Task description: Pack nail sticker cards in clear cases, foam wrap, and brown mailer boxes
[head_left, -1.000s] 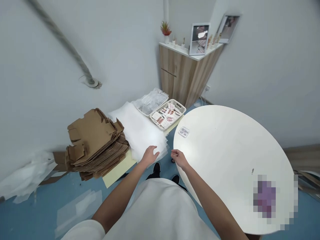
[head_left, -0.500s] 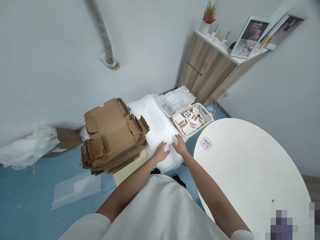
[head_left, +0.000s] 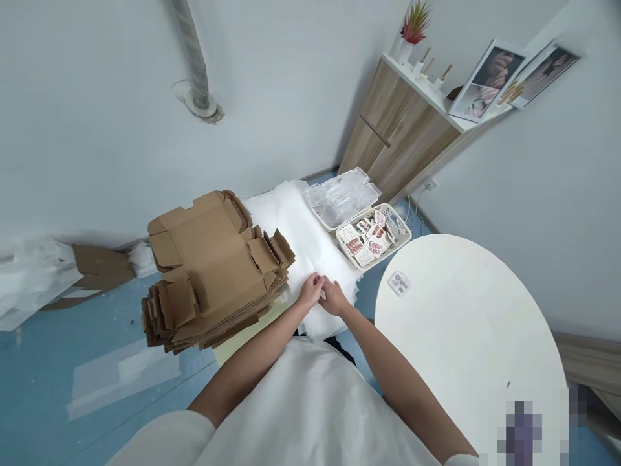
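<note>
My left hand (head_left: 309, 292) and my right hand (head_left: 334, 298) meet over a stack of white, thin sheets (head_left: 286, 217). The fingers of both hands are bent and drawn in, with the fingertips touching each other. Whatever may be between them is too small or hidden to make out. To the left of the hands lies a tall pile of flattened brown cardboard boxes (head_left: 213, 243). Beyond them on the right, a white basket (head_left: 398, 226) holds several small cards with press-on nails.
Behind that basket, another container (head_left: 330, 223) holds clear plastic cases. A small clear nail case (head_left: 399, 283) lies on the round white table (head_left: 466, 323) at right. A wood-grain cabinet (head_left: 398, 123) stands against the wall. White plastic bags (head_left: 33, 278) are on the left floor.
My two hands, open and apart before, have come together with their fingers bent in and fingertips touching. The view has shifted slightly.
</note>
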A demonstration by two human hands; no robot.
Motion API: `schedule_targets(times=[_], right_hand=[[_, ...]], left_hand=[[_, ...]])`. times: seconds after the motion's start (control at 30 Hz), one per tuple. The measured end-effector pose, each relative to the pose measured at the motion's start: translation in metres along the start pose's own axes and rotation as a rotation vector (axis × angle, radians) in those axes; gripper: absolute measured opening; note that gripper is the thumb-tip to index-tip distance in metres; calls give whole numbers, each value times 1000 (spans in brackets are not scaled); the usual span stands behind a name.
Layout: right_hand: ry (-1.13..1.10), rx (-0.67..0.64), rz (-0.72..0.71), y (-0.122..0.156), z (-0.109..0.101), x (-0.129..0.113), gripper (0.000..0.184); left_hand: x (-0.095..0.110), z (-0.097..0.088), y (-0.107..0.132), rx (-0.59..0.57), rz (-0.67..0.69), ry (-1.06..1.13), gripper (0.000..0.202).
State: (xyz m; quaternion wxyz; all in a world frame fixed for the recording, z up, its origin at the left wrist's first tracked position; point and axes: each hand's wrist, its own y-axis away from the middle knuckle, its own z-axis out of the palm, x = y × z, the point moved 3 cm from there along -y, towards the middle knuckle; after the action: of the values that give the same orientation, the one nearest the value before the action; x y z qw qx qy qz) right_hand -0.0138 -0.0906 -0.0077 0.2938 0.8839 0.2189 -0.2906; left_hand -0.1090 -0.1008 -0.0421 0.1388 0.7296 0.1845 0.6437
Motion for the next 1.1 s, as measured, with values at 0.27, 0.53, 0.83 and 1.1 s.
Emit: schedule_targets(times=[0.27, 0.53, 0.83, 1.1], right_hand=[[-10, 323, 157, -1, -27, 28, 51], [-163, 334, 394, -13, -43, 59, 82], [-238, 398, 383, -17, -46, 60, 78], [-157, 540, 229, -15, -61, 25, 29]], left_hand=[[-2, 0, 1, 49, -122, -247, 48], [-5, -2, 8, -12, -83, -185, 54], [-6, -4, 19, -40, -13, -248, 44], [-8, -8, 23, -6, 16, -178, 44]])
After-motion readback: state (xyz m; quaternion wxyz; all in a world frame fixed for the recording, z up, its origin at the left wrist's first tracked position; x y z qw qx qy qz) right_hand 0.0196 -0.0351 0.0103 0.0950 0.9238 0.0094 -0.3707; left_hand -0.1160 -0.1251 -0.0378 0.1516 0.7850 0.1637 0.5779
